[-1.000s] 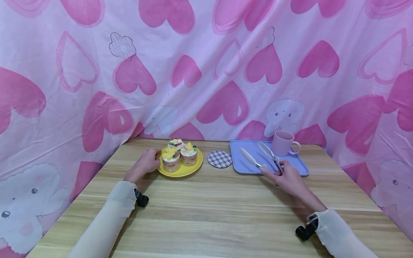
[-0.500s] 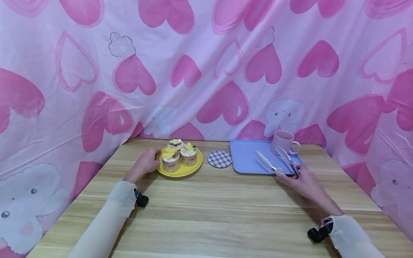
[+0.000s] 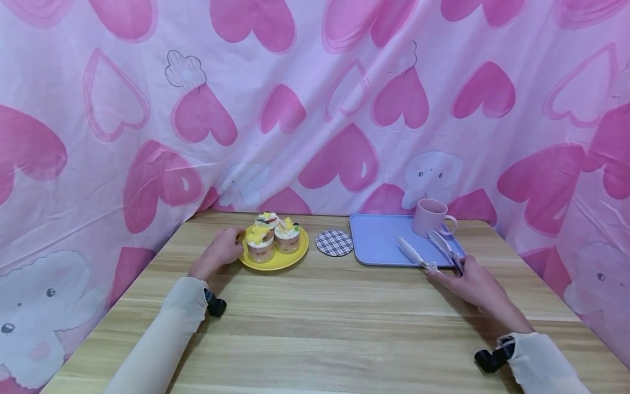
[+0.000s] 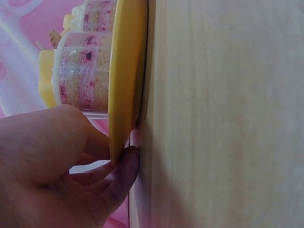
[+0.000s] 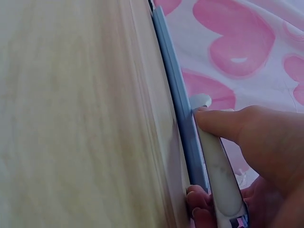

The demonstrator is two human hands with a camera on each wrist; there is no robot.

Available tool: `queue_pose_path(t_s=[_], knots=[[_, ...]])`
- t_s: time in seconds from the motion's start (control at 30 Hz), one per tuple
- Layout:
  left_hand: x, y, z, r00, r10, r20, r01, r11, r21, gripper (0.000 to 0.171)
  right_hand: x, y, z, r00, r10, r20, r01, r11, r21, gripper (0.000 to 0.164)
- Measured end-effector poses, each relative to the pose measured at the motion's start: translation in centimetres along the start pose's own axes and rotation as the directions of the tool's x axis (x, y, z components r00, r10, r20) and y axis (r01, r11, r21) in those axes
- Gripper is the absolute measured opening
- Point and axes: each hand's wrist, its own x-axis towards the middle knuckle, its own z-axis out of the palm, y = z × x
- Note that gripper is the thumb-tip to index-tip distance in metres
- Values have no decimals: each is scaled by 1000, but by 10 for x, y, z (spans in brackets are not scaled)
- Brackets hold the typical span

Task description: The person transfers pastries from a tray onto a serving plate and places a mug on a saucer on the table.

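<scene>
My left hand (image 3: pixel 220 250) pinches the left rim of a yellow plate (image 3: pixel 281 267), thumb above and fingers beneath in the left wrist view. Grouped on the plate are three clear dessert cups (image 3: pixel 261 250) with layered cake, white cream and yellow fruit pieces. On the other side, my right hand (image 3: pixel 474 279) holds metal serving tongs (image 3: pixel 411 251) by the handles. Their two arms are spread apart, tips over the front right part of a blue tray (image 3: pixel 376 238). Seen from the right wrist, the thumb lies along a tong handle (image 5: pixel 220 175), with fingers curled on the far side.
A pink mug (image 3: pixel 428 218) stands at the tray's back right, just behind the tong tips. Between plate and tray lies a round checked coaster (image 3: pixel 334 243). The wooden table (image 3: pixel 315 323) ends at a pink heart-patterned curtain (image 3: pixel 339 158).
My right hand has moved right and slightly toward me with the tongs, from mid-tray to its front right part. The left hand and plate have stayed in place.
</scene>
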Motion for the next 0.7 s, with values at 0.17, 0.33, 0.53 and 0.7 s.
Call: queue_pose_path(t_s=[0.17,0.33,0.53,0.7], knots=[[1,1,1,1000,-8,9,8,1000,-4,59,-4,-1,-4,995,85,46,-85,996,5,133],[-1,-1,0,999,-31,37,32,999,-28,62,-1,-3,-5,991,128,41,-126,990,-66,137],[-1,-2,-2,998,-33,45,35,999,-29,62,1,-3,-4,992,123,35,-119,988,-101,138],[-1,-1,-3,997,-43,56,45,998,-41,64,0,-3,-3,995,96,31,-93,990,-102,135]])
